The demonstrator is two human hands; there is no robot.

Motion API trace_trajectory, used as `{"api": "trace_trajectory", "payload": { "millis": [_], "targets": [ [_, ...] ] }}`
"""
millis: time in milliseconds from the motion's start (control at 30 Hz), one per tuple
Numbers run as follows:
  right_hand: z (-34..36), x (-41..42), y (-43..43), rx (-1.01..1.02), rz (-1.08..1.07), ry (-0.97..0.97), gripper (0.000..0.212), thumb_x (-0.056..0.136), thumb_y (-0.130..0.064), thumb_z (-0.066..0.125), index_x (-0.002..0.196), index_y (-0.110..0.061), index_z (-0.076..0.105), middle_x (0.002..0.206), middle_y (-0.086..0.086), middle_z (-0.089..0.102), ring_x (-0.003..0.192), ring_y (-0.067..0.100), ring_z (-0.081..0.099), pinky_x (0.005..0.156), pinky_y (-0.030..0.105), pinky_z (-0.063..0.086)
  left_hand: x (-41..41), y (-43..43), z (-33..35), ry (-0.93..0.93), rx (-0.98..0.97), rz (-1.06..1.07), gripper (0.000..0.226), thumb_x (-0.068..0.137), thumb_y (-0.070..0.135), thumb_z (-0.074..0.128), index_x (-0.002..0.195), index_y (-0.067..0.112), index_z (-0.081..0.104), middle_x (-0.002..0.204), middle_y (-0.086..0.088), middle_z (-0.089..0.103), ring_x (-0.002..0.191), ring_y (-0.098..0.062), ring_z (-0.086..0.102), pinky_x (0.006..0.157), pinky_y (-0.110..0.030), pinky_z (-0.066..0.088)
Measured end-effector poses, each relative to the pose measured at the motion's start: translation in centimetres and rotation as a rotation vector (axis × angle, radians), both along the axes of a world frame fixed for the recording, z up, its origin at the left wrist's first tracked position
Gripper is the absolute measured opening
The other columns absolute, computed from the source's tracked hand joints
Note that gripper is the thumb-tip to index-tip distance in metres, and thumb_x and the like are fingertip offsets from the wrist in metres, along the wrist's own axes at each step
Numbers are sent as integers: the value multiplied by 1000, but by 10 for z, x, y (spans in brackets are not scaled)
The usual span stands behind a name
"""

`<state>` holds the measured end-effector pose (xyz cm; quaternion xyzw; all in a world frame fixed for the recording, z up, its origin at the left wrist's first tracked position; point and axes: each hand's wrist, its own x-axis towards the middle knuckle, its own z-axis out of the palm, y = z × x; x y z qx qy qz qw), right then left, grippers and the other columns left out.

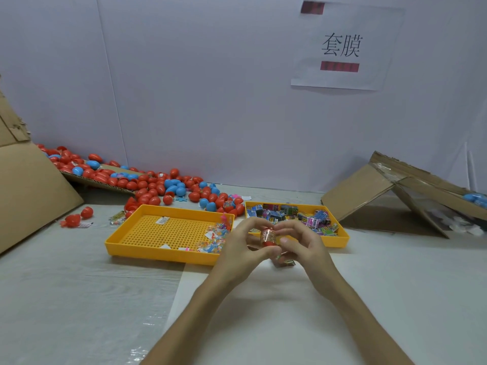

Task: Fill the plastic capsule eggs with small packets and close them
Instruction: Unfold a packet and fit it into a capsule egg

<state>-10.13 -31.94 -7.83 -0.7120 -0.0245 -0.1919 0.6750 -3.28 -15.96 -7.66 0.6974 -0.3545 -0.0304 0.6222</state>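
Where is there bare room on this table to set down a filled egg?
Bare table lies left of the left hand, in front of the left yellow tray, and right of the right hand, between the right yellow tray and the cardboard flap. Crowded: the egg pile behind the trays and the right tray's packets.

Forearms angled inward, left hand [237,250] and right hand [310,246] together, fingers [291,228] curled around a red capsule egg [268,237].
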Motion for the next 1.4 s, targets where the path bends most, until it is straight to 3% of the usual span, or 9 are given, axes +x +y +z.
{"api": "trace_trajectory", "payload": {
  "millis": [100, 200, 433, 600, 733, 900, 1100, 1267, 1400],
  "targets": [
    [1, -1, 2, -15, 10, 17, 17, 84, -26, 69, 101, -26, 72, 102, 8, 74, 86, 30, 73, 69, 36, 60, 0, -2, -3, -59, -2, 42, 42, 77, 18, 86, 104, 36, 59, 106, 10, 64, 88, -9, 69, 62, -24, 57],
    [0, -1, 5, -36, -1, 16, 21, 79, -27, 78, 98, -28, 71, 102, 5, 74, 89, 30, 73, 69, 38, 61, -1, -5, -7, -115, 2, 69, 36, 79, 20, 85, 101, 31, 59, 98, 8, 67, 85, -10, 69, 70, -34, 61],
    [1, -3, 6, -63, -31, 18, 12, 80, -31, 76, 91, -29, 73, 95, 5, 76, 85, 29, 73, 71, 43, 62, -1, -4, -9, -248, -14, 116, 25, 79, 21, 84, 95, 17, 65, 81, 3, 70, 69, -18, 69, 61, -37, 59],
    [1, -3, 6, -31, -27, 18, 24, 75, -43, 77, 93, -27, 73, 95, 5, 75, 89, 28, 74, 73, 41, 63, -2, -5, -9, -211, -64, 92, 25, 79, 19, 84, 96, 15, 66, 79, 0, 72, 70, -17, 71, 65, -31, 60],
    [0, -1, 3, 20, -10, 8, 31, 76, -43, 77, 100, -23, 74, 96, 9, 74, 89, 30, 73, 75, 40, 61, -3, -3, -6, -53, -103, 38, 29, 80, 24, 86, 100, 20, 66, 84, 1, 75, 78, -16, 75, 70, -28, 62],
    [4, -3, 0, -15, -54, -79, 38, 74, -41, 78, 108, -25, 73, 109, 6, 73, 92, 21, 72, 69, 26, 55, -2, 1, 3, 322, -246, -138, 36, 78, 27, 86, 109, 23, 70, 109, 0, 74, 103, -17, 72, 82, -24, 57],
    [2, -2, 6, -172, -143, -146, 55, 68, -50, 83, 119, -38, 67, 115, -6, 67, 93, 21, 71, 68, 33, 60, -1, 5, 7, 702, -457, -371, 50, 78, 5, 80, 125, 8, 62, 121, -12, 70, 115, -29, 68, 87, -29, 57],
    [-5, -1, 16, -414, -211, -210, 55, 79, -71, 67, 127, -47, 59, 115, -17, 64, 87, 14, 69, 60, 43, 60, -2, 6, 10, 778, -467, -428, 37, 80, 5, 75, 116, 4, 66, 119, -19, 69, 117, -36, 66, 87, -31, 58],
    [-9, 0, 17, -497, -221, -216, 40, 86, -75, 54, 113, -45, 58, 95, -13, 64, 72, 18, 66, 58, 47, 57, -6, 5, 11, 803, -435, -443, 43, 78, 15, 84, 114, -1, 66, 115, -20, 71, 116, -37, 67, 89, -34, 59]
  ]
}}
